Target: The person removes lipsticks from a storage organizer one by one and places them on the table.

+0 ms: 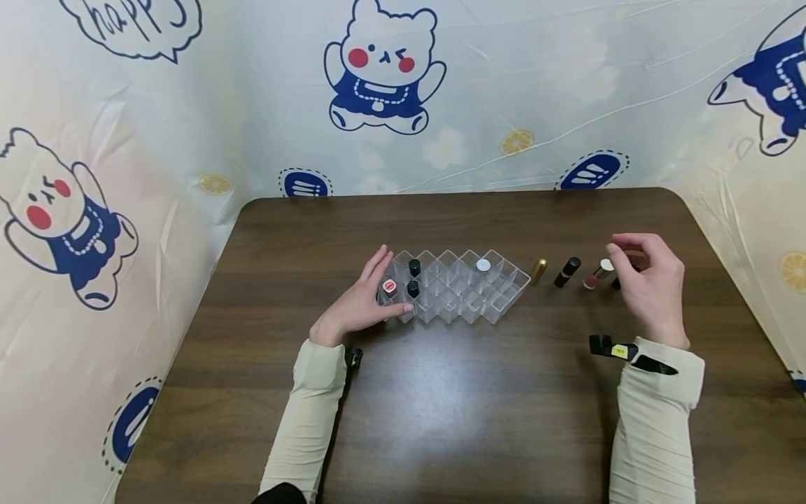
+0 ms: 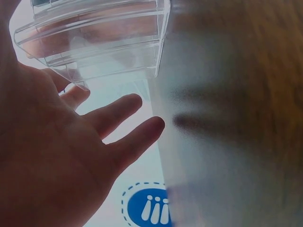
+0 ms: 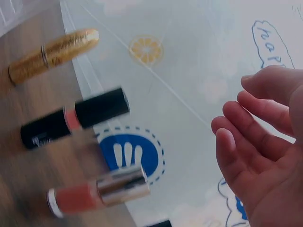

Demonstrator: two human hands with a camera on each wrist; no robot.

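A clear lipstick organizer stands mid-table. My left hand rests against its left end, thumb along the front and fingers straight at the back corner. In the left wrist view the organizer meets the hand, with two fingers stretched free below it. My right hand hovers over the tubes at right, holding nothing, fingers loosely bent in the right wrist view. Nearest are a lip gloss tube with a silver cap and a dark tube mostly hidden by the hand.
Right of the organizer lie a gold tube and a black lipstick tube with a pink band. The organizer holds two black-capped tubes, a red-and-white-topped tube and a pale-topped tube. Patterned cloth hangs around the table.
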